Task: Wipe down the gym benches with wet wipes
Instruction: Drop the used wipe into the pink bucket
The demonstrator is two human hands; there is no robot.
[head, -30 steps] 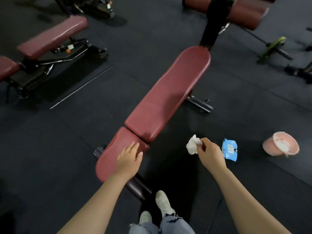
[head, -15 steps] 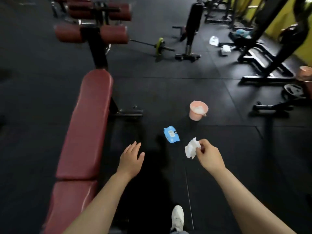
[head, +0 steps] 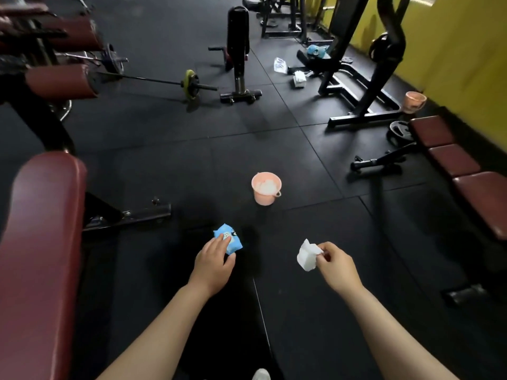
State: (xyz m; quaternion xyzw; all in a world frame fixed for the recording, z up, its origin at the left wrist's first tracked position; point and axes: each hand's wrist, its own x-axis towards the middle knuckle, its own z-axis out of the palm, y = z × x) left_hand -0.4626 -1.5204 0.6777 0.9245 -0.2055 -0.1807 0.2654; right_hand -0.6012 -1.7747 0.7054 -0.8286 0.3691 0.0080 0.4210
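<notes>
A blue pack of wet wipes [head: 233,241] lies on the black rubber floor. My left hand [head: 215,263] reaches down onto it, fingers fairly straight and lying on its near half, thumb beside its near edge. My right hand [head: 336,266] pinches a crumpled white wipe [head: 306,255] between thumb and fingertips, held in the air to the right of the pack. The long maroon gym bench [head: 41,242] runs along the left edge, apart from both hands.
A pink bucket [head: 266,187] with white wipes inside stands on the floor beyond the pack. Another maroon bench [head: 480,198] lines the yellow wall at right, with a second pink bucket [head: 414,101] behind it. A barbell [head: 189,83] and black racks [head: 356,78] fill the far floor.
The view swung right, away from the bench. My left hand left the bench pad and dropped onto the blue wipes pack. My right hand still holds the white wipe.
</notes>
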